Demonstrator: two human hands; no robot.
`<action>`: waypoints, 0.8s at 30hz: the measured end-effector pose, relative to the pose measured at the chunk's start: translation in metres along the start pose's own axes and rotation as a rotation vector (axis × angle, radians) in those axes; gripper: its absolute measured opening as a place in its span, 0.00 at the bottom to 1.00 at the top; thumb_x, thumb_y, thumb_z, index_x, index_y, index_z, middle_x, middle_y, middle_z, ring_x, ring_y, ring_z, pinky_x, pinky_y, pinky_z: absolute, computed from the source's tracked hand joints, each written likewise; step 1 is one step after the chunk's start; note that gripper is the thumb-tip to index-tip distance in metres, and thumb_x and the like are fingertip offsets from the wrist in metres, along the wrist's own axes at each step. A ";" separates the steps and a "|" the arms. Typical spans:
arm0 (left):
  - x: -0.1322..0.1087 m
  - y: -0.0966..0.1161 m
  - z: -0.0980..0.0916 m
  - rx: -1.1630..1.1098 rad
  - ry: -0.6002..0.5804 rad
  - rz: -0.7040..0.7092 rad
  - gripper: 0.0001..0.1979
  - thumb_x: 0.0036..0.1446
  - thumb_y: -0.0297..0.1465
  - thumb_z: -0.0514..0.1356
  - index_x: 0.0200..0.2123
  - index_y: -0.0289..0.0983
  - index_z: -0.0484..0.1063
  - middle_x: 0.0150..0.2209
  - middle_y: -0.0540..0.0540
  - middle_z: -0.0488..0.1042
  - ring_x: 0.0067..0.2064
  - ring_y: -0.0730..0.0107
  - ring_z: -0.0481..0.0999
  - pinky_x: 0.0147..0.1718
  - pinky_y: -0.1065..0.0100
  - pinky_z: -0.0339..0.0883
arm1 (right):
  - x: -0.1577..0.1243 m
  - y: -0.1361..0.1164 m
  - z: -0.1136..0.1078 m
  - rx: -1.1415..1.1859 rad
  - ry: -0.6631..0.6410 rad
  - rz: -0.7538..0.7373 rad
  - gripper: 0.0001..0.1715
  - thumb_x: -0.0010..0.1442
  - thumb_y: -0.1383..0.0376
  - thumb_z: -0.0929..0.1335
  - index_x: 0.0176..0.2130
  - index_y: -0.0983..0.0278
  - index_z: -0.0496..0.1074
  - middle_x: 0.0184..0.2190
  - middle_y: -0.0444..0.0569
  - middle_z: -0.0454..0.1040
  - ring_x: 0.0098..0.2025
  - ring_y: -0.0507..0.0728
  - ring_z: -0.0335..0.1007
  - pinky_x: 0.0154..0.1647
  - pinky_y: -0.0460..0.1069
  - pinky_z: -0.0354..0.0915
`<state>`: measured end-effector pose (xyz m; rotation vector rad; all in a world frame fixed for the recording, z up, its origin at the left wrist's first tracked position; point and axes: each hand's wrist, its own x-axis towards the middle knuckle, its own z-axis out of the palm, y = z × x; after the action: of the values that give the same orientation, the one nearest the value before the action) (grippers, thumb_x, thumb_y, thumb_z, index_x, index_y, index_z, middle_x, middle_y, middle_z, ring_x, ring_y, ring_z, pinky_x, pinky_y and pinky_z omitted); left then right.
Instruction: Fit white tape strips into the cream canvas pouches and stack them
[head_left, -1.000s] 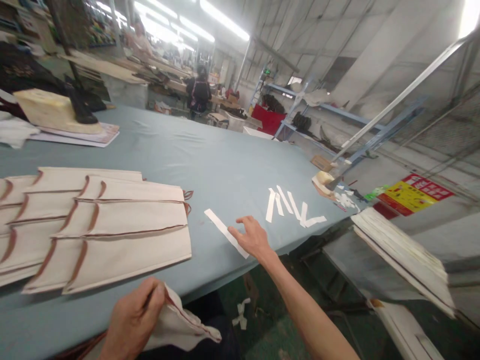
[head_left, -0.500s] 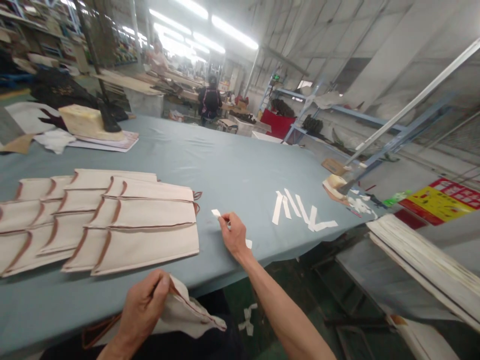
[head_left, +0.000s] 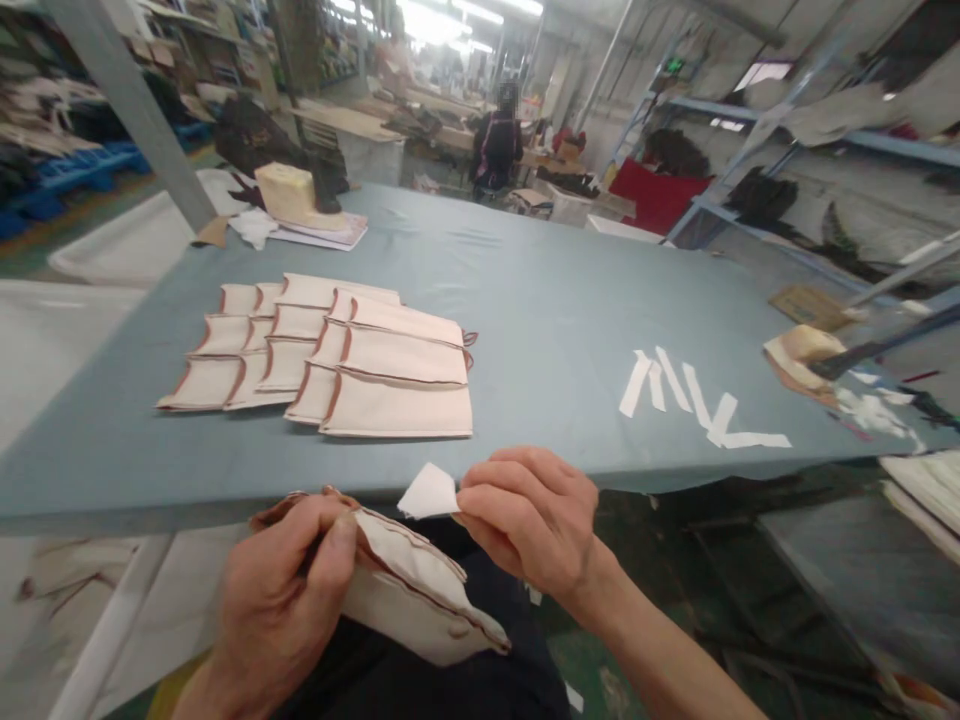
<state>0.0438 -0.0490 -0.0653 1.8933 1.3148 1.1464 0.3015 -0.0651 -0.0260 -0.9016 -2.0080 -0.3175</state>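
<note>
Pouch (head_left: 420, 605) slopes from left hand (head_left: 285, 590); right hand (head_left: 532, 510) pinches strip (head_left: 430, 492).

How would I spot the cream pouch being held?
Find the blue-grey table, then look this side of its near edge. There the left hand grips the cream pouch; unlike the overlapping pouches on the table, this one is held.

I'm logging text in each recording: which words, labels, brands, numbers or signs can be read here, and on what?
No readable text.
Green lit panel at back right: any lettering too small and blurred.
Flat sheets under the yellow block: any print too blurred to read.
White strip in the right hand, cloth piece in the left hand: no lettering visible.
</note>
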 end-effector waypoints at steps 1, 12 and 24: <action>-0.002 -0.001 -0.005 0.010 0.009 0.021 0.25 0.78 0.45 0.58 0.26 0.44 0.76 0.27 0.50 0.81 0.30 0.62 0.79 0.36 0.63 0.73 | 0.002 -0.004 0.003 0.014 -0.010 -0.010 0.07 0.82 0.69 0.69 0.52 0.57 0.76 0.39 0.48 0.89 0.40 0.57 0.84 0.44 0.52 0.75; -0.024 -0.008 -0.023 -0.154 0.049 -0.222 0.18 0.66 0.50 0.68 0.35 0.42 0.78 0.23 0.53 0.78 0.21 0.69 0.76 0.20 0.72 0.65 | 0.008 -0.045 0.034 0.394 -0.057 0.191 0.08 0.80 0.71 0.72 0.49 0.56 0.76 0.36 0.48 0.87 0.35 0.56 0.83 0.37 0.51 0.75; -0.022 0.016 -0.018 -0.604 -0.225 -0.564 0.23 0.64 0.52 0.72 0.49 0.41 0.79 0.24 0.49 0.82 0.22 0.59 0.82 0.22 0.67 0.72 | -0.003 -0.075 0.046 1.942 -0.304 1.505 0.37 0.58 0.35 0.84 0.34 0.60 0.72 0.24 0.36 0.58 0.25 0.49 0.47 0.24 0.43 0.55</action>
<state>0.0321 -0.0756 -0.0512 1.0827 1.1061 0.8672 0.2211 -0.0949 -0.0463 -0.6855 -0.5128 2.1692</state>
